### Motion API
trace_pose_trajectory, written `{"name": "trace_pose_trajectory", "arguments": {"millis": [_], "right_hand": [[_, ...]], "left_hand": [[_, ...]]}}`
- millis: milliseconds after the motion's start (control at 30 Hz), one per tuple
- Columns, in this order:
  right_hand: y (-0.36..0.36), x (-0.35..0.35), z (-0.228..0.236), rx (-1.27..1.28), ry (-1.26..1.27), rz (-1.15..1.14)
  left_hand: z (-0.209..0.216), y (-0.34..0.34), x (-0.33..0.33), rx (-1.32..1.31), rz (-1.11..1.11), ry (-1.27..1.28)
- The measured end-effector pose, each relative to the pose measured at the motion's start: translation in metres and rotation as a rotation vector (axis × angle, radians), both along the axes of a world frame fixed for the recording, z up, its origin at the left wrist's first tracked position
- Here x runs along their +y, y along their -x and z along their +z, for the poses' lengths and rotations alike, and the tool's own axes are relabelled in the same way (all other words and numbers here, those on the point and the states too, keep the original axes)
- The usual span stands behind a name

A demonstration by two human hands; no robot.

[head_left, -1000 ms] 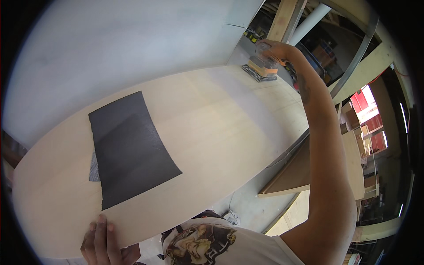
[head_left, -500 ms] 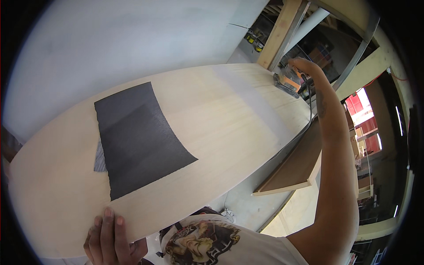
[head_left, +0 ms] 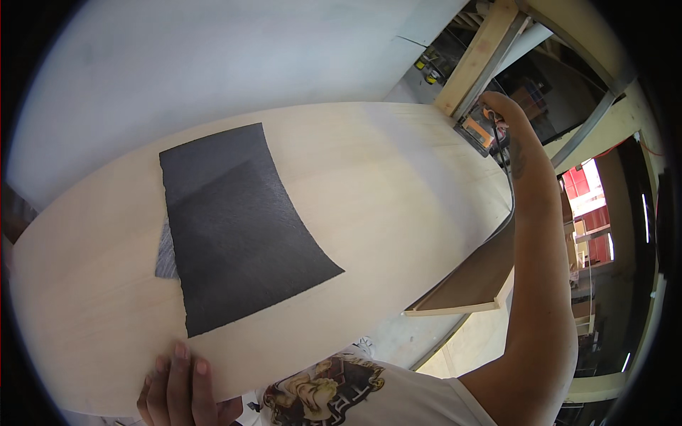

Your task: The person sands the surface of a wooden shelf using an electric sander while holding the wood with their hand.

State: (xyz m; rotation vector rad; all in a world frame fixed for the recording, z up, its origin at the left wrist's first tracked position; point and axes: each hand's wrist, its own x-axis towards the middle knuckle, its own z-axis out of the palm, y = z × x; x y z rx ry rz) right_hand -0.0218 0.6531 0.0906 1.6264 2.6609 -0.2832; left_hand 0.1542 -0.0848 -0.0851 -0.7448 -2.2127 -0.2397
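Note:
A pale wooden board with a curved outline stretches across the view. At its far right end, my right hand is closed on an orange power sander, which sits at the board's end. The sander's dark cord hangs down past the board's right edge. My left hand rests on the near edge at lower left, fingers stretched over the top face. Just beyond those fingertips lies a dark sheet that looks like sandpaper. A streaked grey piece sticks out from under its left side.
A whitish wall runs along the board's far side. A wooden post stands just behind the sander. Below the board's right edge is a brown panel with a light wooden frame. Shelving and a red-paned opening lie further right.
My right hand and the sander have moved slightly to the right, at the board's end. The whole view has shifted a little. My left hand stays on the near edge.

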Motion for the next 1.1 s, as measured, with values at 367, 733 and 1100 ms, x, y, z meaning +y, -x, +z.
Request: {"name": "trace_pose_trajectory", "arguments": {"millis": [367, 733, 1100], "right_hand": [[0.017, 0.035, -0.019, 0.006, -0.02, -0.019], [0.025, 0.062, -0.03, -0.005, -0.03, -0.002], [0.021, 0.053, -0.027, 0.02, -0.045, 0.053]], "left_hand": [[-0.014, 0.019, 0.034, 0.053, -0.135, 0.0], [-0.019, 0.025, 0.045, 0.048, -0.135, 0.01], [-0.027, -0.003, 0.042, -0.028, -0.025, 0.078]]}}
